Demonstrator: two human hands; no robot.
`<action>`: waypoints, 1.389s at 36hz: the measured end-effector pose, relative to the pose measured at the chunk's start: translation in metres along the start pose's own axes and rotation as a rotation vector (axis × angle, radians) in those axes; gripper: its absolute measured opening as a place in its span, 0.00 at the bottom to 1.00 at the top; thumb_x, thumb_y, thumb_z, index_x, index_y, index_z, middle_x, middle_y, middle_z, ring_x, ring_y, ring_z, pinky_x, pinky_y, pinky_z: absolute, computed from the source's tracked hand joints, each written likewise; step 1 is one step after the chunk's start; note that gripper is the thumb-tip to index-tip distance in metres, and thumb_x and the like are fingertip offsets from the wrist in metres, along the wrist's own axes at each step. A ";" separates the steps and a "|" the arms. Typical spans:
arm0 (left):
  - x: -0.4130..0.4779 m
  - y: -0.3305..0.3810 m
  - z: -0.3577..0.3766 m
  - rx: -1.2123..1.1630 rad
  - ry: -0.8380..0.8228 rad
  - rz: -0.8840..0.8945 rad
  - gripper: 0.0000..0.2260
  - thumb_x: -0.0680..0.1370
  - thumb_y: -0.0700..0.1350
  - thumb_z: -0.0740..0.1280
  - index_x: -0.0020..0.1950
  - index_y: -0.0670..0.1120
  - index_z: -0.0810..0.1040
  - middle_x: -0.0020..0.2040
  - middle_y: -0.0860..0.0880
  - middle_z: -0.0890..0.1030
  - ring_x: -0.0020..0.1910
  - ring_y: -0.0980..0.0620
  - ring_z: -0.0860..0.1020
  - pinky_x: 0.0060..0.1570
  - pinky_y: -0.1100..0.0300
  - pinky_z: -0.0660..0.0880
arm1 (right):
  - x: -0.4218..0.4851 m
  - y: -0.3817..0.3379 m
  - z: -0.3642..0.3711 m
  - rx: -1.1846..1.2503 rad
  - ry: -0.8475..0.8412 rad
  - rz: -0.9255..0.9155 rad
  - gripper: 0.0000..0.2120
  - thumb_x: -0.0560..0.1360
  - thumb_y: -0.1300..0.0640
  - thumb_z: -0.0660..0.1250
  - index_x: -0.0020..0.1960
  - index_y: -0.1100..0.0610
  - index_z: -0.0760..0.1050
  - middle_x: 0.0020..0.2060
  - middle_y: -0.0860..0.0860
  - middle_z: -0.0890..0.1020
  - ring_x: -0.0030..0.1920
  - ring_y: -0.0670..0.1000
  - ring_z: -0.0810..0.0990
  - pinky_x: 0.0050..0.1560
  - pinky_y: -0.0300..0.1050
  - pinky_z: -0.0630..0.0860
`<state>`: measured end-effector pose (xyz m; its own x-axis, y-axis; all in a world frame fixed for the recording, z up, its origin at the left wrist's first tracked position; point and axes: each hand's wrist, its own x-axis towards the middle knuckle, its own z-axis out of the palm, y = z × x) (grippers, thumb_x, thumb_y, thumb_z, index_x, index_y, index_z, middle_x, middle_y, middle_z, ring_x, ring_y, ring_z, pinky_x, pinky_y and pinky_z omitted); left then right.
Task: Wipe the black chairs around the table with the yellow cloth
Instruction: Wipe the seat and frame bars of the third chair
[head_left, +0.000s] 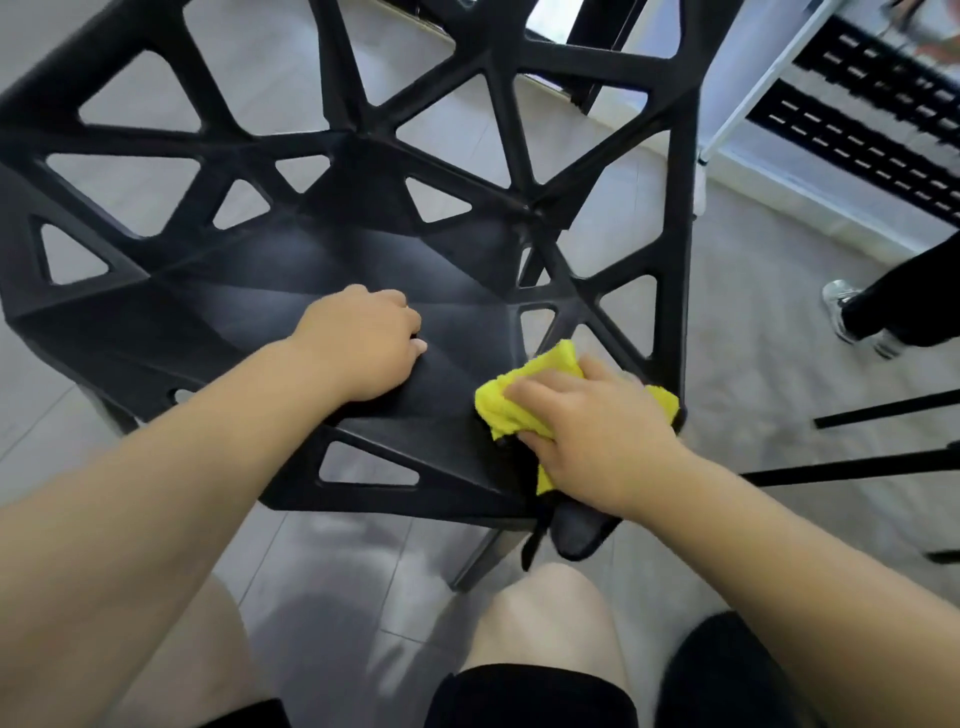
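Yellow cloth (519, 402) is gripped by the fingers of your right hand (602, 436). Sweep the black chair (291, 275) rim firmly. Your left hand (363, 343) rests curled, empty.

Grey tiled floor (753, 291), white shelf frame (748, 88), daylight
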<state>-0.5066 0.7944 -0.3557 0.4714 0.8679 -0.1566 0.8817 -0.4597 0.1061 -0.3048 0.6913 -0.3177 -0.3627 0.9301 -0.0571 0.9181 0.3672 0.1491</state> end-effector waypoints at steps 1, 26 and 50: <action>0.004 0.003 -0.002 0.017 -0.021 -0.004 0.19 0.81 0.57 0.51 0.64 0.50 0.73 0.63 0.50 0.71 0.58 0.44 0.71 0.52 0.52 0.70 | -0.011 0.002 0.000 -0.094 0.022 -0.004 0.14 0.65 0.51 0.71 0.50 0.51 0.78 0.47 0.45 0.82 0.42 0.59 0.76 0.35 0.44 0.63; 0.006 0.027 0.025 0.014 0.066 0.106 0.21 0.81 0.55 0.49 0.69 0.47 0.67 0.69 0.49 0.68 0.64 0.43 0.68 0.64 0.49 0.64 | -0.048 -0.004 0.044 -0.066 0.556 0.095 0.18 0.65 0.60 0.70 0.56 0.55 0.81 0.53 0.48 0.83 0.34 0.56 0.71 0.31 0.47 0.68; 0.059 0.026 0.007 0.037 -0.015 0.100 0.18 0.82 0.54 0.51 0.63 0.48 0.72 0.65 0.50 0.71 0.62 0.46 0.71 0.57 0.50 0.73 | 0.068 0.057 -0.006 -0.311 -0.056 0.260 0.06 0.72 0.56 0.59 0.49 0.53 0.69 0.47 0.48 0.79 0.54 0.58 0.70 0.42 0.49 0.61</action>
<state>-0.4560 0.8323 -0.3691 0.5574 0.8144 -0.1616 0.8300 -0.5510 0.0861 -0.2781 0.7754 -0.3074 -0.1073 0.9937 -0.0308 0.8829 0.1095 0.4567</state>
